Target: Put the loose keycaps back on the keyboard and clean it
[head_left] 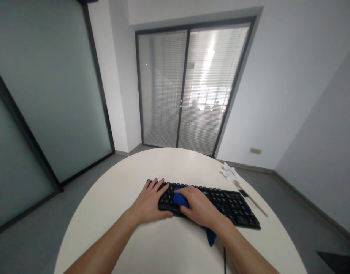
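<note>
Beside the right forearm, a cable [225, 259] could snag the blue cloth's [211, 237] loose tail; gathering it in helps. The right hand [198, 205] grasps the cloth against the keyboard [243, 211]; light pressure suits its keys. The left hand [148, 203], spread and ungripping, steadies its left end. Beyond lie a stick [258, 207], perhaps wooden, and crumpled tissue [230, 173].

Pale table [175, 163]: black keyboard [239, 208], blue cloth [211, 236], white item [230, 173], stick [257, 206], cable [224, 258].

Matt black plastic keyboard [243, 208], soft blue cloth [180, 199]
</note>
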The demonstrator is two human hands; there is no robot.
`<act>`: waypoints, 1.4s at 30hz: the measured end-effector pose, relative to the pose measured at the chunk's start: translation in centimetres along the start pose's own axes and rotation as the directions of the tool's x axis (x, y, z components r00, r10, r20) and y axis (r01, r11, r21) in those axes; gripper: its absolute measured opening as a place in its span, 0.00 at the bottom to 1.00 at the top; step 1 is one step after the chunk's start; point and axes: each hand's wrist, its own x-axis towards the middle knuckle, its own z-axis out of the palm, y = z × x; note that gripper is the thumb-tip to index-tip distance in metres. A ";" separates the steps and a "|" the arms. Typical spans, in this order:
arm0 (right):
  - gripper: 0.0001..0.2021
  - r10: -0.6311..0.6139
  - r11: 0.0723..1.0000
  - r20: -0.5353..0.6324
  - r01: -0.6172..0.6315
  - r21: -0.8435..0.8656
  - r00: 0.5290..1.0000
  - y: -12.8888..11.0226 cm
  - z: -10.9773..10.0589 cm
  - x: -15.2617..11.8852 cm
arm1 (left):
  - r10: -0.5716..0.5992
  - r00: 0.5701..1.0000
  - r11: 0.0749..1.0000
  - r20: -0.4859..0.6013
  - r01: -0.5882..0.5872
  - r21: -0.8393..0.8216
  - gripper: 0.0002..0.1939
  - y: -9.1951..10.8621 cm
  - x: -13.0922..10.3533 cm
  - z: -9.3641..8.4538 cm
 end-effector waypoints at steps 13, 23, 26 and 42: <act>0.21 0.021 1.000 -0.116 -0.022 -0.001 0.993 1.0 0.5 0.2 | -0.010 1.000 1.000 0.022 0.009 0.030 0.55 0.4 -0.2 -0.5; 0.18 -0.035 0.999 0.051 0.034 0.028 0.998 -0.2 -0.7 0.0 | -0.014 1.000 0.999 0.027 0.013 0.032 0.55 0.4 -0.1 -0.4; 0.20 -0.025 0.999 -0.005 0.025 0.027 1.000 0.0 0.1 0.0 | -0.012 1.000 0.999 0.020 0.011 0.035 0.55 0.3 -0.1 -0.3; 0.28 -0.192 0.978 0.098 0.181 0.106 0.976 0.3 -0.1 -0.3 | -0.005 1.000 0.999 0.016 0.004 0.036 0.54 0.3 -0.1 -0.2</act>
